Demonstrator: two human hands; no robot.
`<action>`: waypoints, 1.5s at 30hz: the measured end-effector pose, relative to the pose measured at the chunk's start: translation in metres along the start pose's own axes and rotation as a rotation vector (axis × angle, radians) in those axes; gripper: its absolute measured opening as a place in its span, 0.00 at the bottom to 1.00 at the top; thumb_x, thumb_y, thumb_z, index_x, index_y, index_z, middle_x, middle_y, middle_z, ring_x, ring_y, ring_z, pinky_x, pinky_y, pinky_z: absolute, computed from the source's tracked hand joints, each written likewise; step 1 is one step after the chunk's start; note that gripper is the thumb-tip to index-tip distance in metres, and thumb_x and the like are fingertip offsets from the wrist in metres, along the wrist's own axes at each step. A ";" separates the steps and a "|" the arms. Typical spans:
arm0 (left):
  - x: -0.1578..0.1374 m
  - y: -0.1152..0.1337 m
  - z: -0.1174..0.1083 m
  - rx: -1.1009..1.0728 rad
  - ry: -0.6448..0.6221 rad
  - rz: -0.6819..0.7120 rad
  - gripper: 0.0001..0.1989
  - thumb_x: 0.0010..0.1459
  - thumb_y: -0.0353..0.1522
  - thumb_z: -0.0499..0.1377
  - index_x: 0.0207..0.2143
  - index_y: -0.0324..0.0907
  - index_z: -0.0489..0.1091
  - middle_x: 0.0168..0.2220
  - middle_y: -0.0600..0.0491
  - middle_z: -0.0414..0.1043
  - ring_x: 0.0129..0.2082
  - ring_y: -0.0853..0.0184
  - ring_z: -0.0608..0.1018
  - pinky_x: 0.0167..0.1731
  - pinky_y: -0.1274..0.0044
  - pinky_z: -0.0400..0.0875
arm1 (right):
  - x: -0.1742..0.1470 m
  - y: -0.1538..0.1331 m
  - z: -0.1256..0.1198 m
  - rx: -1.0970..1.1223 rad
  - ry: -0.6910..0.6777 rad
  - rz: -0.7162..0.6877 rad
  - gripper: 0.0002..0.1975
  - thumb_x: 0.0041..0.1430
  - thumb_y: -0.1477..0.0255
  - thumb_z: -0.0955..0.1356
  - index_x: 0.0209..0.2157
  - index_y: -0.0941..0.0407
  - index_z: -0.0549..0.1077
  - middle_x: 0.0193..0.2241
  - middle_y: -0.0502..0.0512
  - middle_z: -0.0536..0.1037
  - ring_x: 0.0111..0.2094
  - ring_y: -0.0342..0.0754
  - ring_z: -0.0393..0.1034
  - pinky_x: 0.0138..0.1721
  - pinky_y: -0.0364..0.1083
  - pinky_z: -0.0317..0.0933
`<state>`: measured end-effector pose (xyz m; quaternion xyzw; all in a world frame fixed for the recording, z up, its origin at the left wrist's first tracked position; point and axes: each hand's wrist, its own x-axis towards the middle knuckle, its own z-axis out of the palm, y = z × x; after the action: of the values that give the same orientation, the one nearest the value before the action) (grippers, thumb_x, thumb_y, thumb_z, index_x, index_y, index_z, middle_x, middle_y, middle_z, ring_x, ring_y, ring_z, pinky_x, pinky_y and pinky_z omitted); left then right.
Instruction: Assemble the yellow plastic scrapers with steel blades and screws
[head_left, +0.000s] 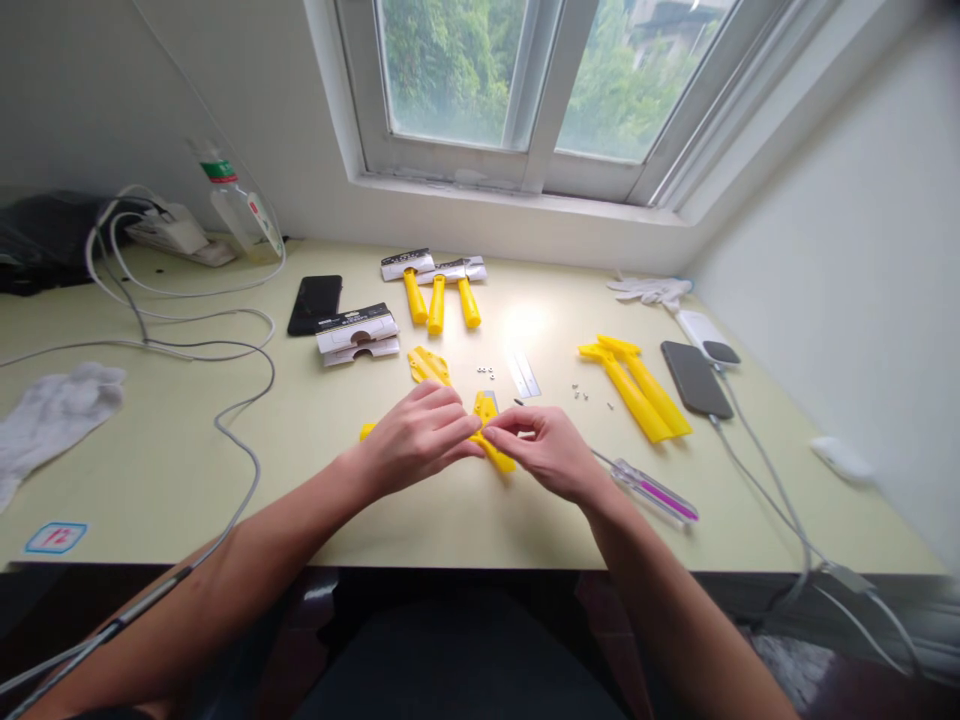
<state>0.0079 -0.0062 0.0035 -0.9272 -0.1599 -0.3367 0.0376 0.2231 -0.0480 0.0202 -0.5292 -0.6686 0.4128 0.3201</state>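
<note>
Here, hands [424, 437] [551, 455] at yellow tool [501, 461], red-inked label [56, 538] — "12"

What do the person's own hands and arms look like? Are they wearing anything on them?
The left hand and right hand are bare, with no gloves, rings or watch that I can see. The left forearm and right forearm show no sleeves. A thin grey cable with a dark section crosses over the left forearm.
</note>
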 end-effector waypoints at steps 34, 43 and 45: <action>-0.008 -0.014 -0.016 -0.322 -0.405 -0.484 0.22 0.63 0.35 0.56 0.59 0.48 0.60 0.44 0.50 0.74 0.40 0.62 0.77 0.41 0.71 0.72 | -0.071 0.001 -0.015 -0.350 0.171 0.071 0.11 0.64 0.66 0.63 0.41 0.52 0.76 0.32 0.51 0.79 0.31 0.45 0.71 0.35 0.45 0.65; 0.004 0.010 -0.001 -0.716 0.315 -0.712 0.10 0.65 0.35 0.56 0.31 0.42 0.61 0.37 0.53 0.69 0.36 0.69 0.75 0.35 0.75 0.75 | -0.016 -0.034 0.075 0.405 -0.085 -0.020 0.27 0.66 0.59 0.62 0.64 0.48 0.52 0.58 0.59 0.66 0.41 0.44 0.72 0.43 0.48 0.71; 0.004 0.009 -0.001 -0.675 0.353 -0.655 0.07 0.67 0.34 0.53 0.34 0.42 0.66 0.38 0.51 0.70 0.37 0.68 0.76 0.37 0.74 0.74 | -0.003 -0.032 0.084 0.544 -0.021 -0.030 0.24 0.67 0.58 0.61 0.61 0.49 0.54 0.56 0.58 0.68 0.41 0.45 0.72 0.41 0.48 0.71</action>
<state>0.0127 -0.0140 0.0071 -0.7179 -0.3157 -0.5153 -0.3456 0.1370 -0.0724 0.0111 -0.4096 -0.5442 0.5778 0.4497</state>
